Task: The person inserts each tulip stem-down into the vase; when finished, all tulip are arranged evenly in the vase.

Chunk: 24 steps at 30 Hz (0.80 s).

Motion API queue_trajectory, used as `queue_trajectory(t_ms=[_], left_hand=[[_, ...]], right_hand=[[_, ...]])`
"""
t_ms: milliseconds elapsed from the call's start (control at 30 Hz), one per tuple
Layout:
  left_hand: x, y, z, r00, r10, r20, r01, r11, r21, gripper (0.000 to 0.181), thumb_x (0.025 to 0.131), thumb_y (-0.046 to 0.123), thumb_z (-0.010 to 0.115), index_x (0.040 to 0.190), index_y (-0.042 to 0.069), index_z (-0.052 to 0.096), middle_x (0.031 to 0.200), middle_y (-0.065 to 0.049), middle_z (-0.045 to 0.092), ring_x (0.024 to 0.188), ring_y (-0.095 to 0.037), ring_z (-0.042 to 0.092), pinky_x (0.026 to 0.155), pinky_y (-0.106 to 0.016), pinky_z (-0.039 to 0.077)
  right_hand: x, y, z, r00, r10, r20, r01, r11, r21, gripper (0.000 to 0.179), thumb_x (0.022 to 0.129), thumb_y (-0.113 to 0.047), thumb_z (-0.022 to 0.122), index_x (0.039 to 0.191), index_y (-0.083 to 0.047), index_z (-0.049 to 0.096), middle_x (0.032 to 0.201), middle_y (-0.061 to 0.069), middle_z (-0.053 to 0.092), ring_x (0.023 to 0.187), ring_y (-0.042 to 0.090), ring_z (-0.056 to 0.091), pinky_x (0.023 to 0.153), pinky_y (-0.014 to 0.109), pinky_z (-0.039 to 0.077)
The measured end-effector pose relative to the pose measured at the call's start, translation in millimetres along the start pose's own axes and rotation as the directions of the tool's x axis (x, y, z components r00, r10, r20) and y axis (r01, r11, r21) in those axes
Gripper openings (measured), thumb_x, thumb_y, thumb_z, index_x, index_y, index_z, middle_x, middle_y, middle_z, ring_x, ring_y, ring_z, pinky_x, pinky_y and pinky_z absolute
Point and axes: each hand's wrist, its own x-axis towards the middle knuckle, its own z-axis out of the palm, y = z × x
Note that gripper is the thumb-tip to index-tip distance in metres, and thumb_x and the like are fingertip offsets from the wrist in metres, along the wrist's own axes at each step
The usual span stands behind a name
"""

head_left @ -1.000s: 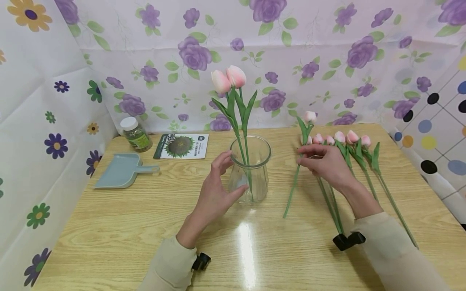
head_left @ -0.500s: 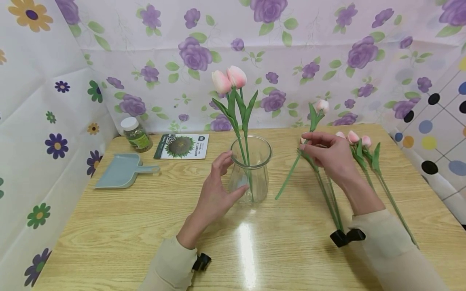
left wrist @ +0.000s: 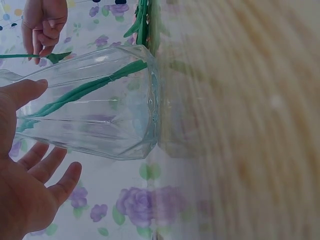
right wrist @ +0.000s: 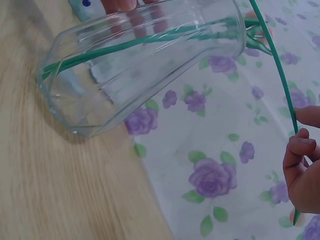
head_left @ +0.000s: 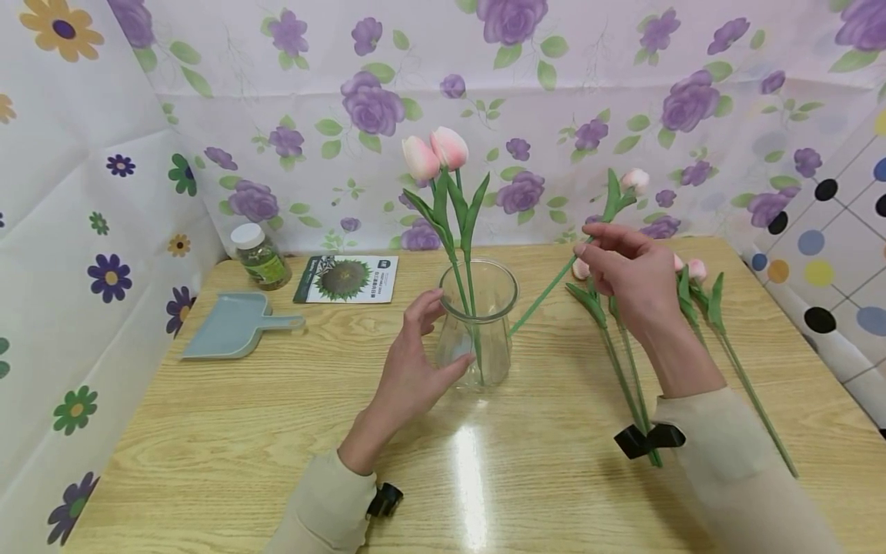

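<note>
A clear glass vase (head_left: 484,350) stands upright, holding two pink tulips (head_left: 450,148) whose stems slant inside it. My left hand (head_left: 414,358) curves round the vase's left side, thumb in front and fingertips near the rim; in the left wrist view the thumb (left wrist: 31,91) lies against the glass. To the right, my right hand (head_left: 637,277) pinches the stem of another tulip (head_left: 635,181) between thumb and fingertips. Its bloom points up and right, and its bare stem end slants down to beside the vase. The right wrist view shows this green stem (right wrist: 277,62) passing the vase mouth.
More tulips (head_left: 734,362) lie on the wooden table (head_left: 554,477) at the right, partly hidden by my right arm. At the left are a blue-grey dustpan (head_left: 228,327), a white-lidded jar (head_left: 259,258) and a sunflower seed packet (head_left: 346,278). Flowered sheets surround the table's back and sides.
My right hand has lifted the tulip up and rightward, tilting it so its stem end swings left to the vase. My left hand stays at the vase.
</note>
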Motion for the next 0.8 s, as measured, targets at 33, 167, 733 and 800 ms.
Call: queue_trajectory(t_ms=[33, 167, 733, 800], left_hand=[[-0.1, 0.1, 0.2, 1.000, 0.001, -0.001, -0.001, 1.000, -0.001, 0.100, 0.081, 0.003, 0.089, 0.156, 0.017, 0.024, 0.148, -0.021, 0.057, 0.135, -0.039, 0.059, 0.107, -0.061, 0.052], [-0.5, 1.4, 0.5, 1.000, 0.002, -0.004, -0.001, 1.000, 0.009, 0.100, 0.081, 0.004, 0.090, 0.156, 0.017, 0.024, 0.147, -0.019, 0.058, 0.135, -0.038, 0.060, 0.107, -0.059, 0.053], [-0.3, 3.9, 5.2, 0.999, 0.018, -0.051, -0.015, 0.998, 0.057, 0.101, 0.080, 0.008, 0.093, 0.153, 0.017, 0.025, 0.150, -0.018, 0.053, 0.133, -0.039, 0.063, 0.106, -0.057, 0.055], [-0.1, 3.6, 5.5, 0.998, 0.027, -0.055, -0.024, 0.998, 0.060, 0.100, 0.080, 0.007, 0.093, 0.153, 0.016, 0.025, 0.149, -0.018, 0.054, 0.133, -0.038, 0.063, 0.106, -0.055, 0.055]], right_hand=[[0.4, -2, 2, 1.000, -0.012, -0.008, 0.012, 1.000, 0.018, 0.025, 0.091, -0.010, 0.083, 0.115, -0.009, 0.079, 0.082, -0.002, 0.068, 0.056, 0.013, 0.045, 0.049, 0.028, 0.032], [2.1, -7, 8, 0.997, -0.057, -0.043, 0.060, 0.997, 0.058, 0.023, 0.089, -0.008, 0.084, 0.112, -0.007, 0.080, 0.081, -0.001, 0.068, 0.057, 0.012, 0.049, 0.048, 0.024, 0.036], [4.4, -15, 31, 0.964, -0.234, -0.127, 0.238, 0.971, 0.011, 0.027, 0.085, 0.000, 0.084, 0.110, -0.009, 0.080, 0.089, 0.003, 0.065, 0.066, 0.011, 0.059, 0.047, 0.019, 0.042], [3.8, -16, 34, 0.955, -0.265, -0.134, 0.264, 0.964, -0.029, 0.027, 0.084, 0.000, 0.085, 0.109, -0.010, 0.081, 0.089, 0.003, 0.065, 0.069, 0.012, 0.060, 0.051, 0.019, 0.044]])
